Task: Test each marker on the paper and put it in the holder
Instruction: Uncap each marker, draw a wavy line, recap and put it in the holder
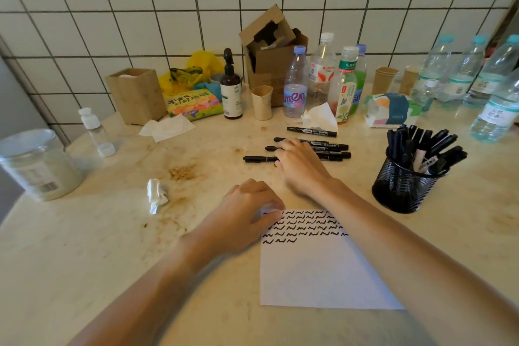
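A white sheet of paper lies on the counter, its top part covered with rows of black squiggles. My left hand presses down on the sheet's top left corner with curled fingers. Several black markers lie side by side beyond the paper. My right hand lies over these markers, fingers on the nearest one; whether they close round it is hidden. A black mesh holder at the right stands full of several black markers.
Water bottles line the back right. A tissue pack, bottles, paper cups and a cardboard box stand behind the markers. At the left are a wooden box, a plastic jar, a small bottle and crumpled tissues.
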